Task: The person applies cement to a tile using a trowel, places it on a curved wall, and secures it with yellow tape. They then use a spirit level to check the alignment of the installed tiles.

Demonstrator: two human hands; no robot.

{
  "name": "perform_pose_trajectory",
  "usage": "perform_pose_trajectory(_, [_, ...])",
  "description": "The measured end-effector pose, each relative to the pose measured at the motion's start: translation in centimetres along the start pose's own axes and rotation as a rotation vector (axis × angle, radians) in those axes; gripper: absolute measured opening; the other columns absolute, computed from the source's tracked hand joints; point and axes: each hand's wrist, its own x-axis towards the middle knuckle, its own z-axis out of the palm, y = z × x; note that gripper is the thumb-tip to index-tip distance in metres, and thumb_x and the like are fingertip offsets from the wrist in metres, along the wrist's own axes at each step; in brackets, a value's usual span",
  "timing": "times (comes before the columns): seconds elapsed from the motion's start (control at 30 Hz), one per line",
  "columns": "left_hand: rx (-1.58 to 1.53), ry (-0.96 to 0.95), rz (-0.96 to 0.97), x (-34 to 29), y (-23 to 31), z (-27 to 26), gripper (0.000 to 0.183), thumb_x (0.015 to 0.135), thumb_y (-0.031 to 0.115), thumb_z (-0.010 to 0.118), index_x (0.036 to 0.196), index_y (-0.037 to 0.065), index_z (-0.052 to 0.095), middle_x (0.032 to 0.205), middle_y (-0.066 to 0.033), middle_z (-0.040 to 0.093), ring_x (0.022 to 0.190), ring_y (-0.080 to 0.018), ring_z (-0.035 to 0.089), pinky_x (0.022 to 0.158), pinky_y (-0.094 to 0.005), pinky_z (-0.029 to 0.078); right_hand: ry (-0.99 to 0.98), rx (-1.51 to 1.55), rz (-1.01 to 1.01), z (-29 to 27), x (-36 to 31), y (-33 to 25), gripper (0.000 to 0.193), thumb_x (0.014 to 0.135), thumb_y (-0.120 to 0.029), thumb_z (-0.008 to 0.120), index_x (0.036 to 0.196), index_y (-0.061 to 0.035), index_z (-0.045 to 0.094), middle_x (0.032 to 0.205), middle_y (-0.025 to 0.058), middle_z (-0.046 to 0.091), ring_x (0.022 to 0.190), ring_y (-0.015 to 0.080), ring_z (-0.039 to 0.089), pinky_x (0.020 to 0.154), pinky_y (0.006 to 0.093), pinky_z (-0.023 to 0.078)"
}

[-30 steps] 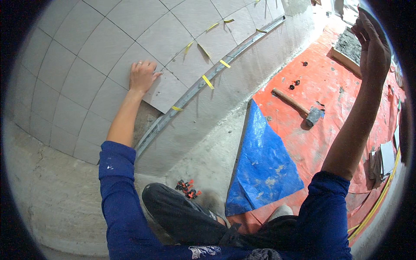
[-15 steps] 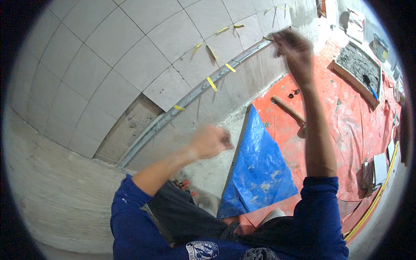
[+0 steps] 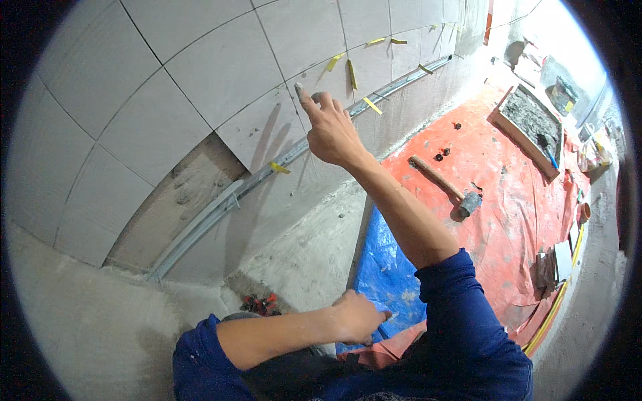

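Observation:
My right hand (image 3: pixel 332 134) is raised to the wall, its index finger stretched out at a joint between two light grey tiles (image 3: pixel 257 130). The other fingers are partly bent and apart, and that hand holds nothing. Just below it runs a metal rail (image 3: pixel 221 204) along the bottom edge of the tile row. Yellow strips, such as the one (image 3: pixel 279 168) on the rail, stick out of joints and edges. Low in front of my body, my left hand (image 3: pixel 361 318) is curled closed above a blue tarp (image 3: pixel 394 284); whatever may be in it is hidden.
A mallet (image 3: pixel 441 182) lies on the red sheet (image 3: pixel 498 214), with small black-and-red pieces near it. A wooden-sided tray of grey mortar (image 3: pixel 531 113) stands at the far right. Left of the rail, a bare gap (image 3: pixel 184 194) breaks the tiling. Small red-and-black pieces (image 3: pixel 261 304) lie near my knee.
My right hand has moved left along the wall, from the rail's far end to the tile joint. My left hand has dropped back toward my body. The view has shifted.

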Motion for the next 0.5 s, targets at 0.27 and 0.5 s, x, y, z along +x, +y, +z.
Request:
perform_pose_trajectory(0.27, [0.096, 0.011, 0.249, -2.0, 0.0, 2.4, 0.047, 0.091, 0.026, 0.055, 0.134, 0.007, 0.056, 0.119, -0.0196, 0.066, 0.108, -0.0392, 0.062, 0.088, -0.061, 0.044, 0.069, 0.014, 0.088, 2.8, 1.7, -0.7, 0.086, 0.072, 0.006, 0.048, 0.152, -0.0188, 0.029, 0.113, 0.0203, 0.05, 0.104, 0.0403, 0.053, 0.089, 0.0473, 0.044])
perform_pose_trajectory(0.5, [0.263, 0.039, 0.433, -3.1, 1.5, 2.8, 0.039, 0.09, 0.016, 0.055, 0.127, 0.005, 0.062, 0.124, -0.018, 0.064, 0.112, -0.0386, 0.06, 0.085, -0.063, 0.044, 0.097, -0.136, 0.054, 3.1, 1.9, -0.2, 0.086, 0.068, 0.01, 0.047, 0.149, -0.019, 0.036, 0.109, 0.0195, 0.05, 0.1, 0.0386, 0.054, 0.085, 0.0462, 0.045])
